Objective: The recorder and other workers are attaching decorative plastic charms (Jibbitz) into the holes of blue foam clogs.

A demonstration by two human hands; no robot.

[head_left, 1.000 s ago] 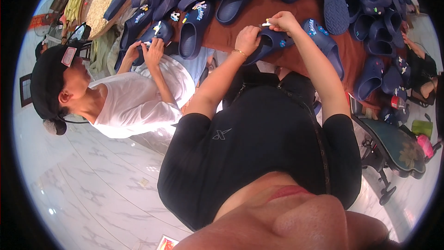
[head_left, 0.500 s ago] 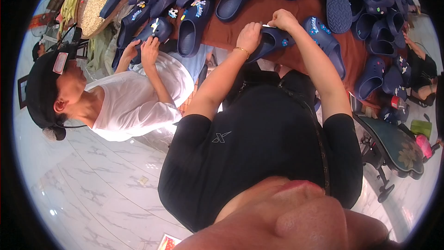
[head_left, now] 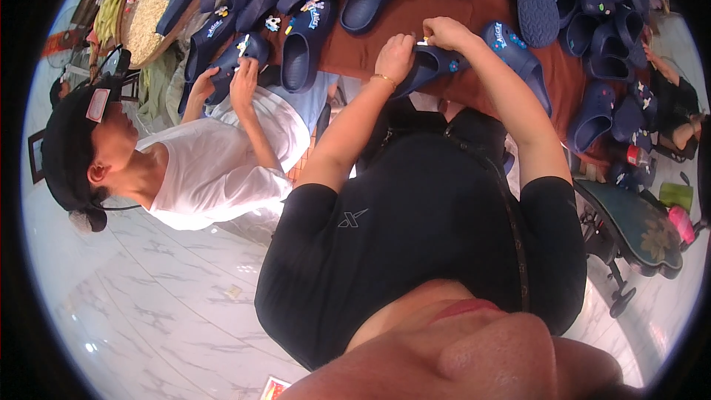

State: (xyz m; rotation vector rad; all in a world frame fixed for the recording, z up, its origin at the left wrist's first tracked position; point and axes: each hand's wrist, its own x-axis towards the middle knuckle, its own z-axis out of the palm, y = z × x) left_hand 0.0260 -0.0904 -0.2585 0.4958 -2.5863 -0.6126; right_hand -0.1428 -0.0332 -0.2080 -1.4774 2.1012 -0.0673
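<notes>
A navy blue clog [head_left: 424,68] with small coloured charms lies at the near edge of the brown-covered table [head_left: 485,85]. My left hand [head_left: 396,58] is closed on the clog's left side, its fingertips partly hidden. My right hand [head_left: 447,34] pinches by the clog's upper part, at a small white piece [head_left: 423,43] with a bit of yellow; its exact shape is too small to tell. To the right lies another navy clog [head_left: 516,55] with blue flower charms and light lettering. A further decorated clog [head_left: 302,48] lies left of my hands.
Many navy clogs [head_left: 370,0] cover the table's far side and right end. On the left a person in a white shirt [head_left: 215,155] handles a clog [head_left: 244,52]. A round tray of pale pieces [head_left: 152,18] stands beyond. A dark chair [head_left: 629,226] is at right.
My right hand has shifted slightly left and down, closer to my left hand. A bit of yellow now shows by its fingertips. The clog stays in about the same place.
</notes>
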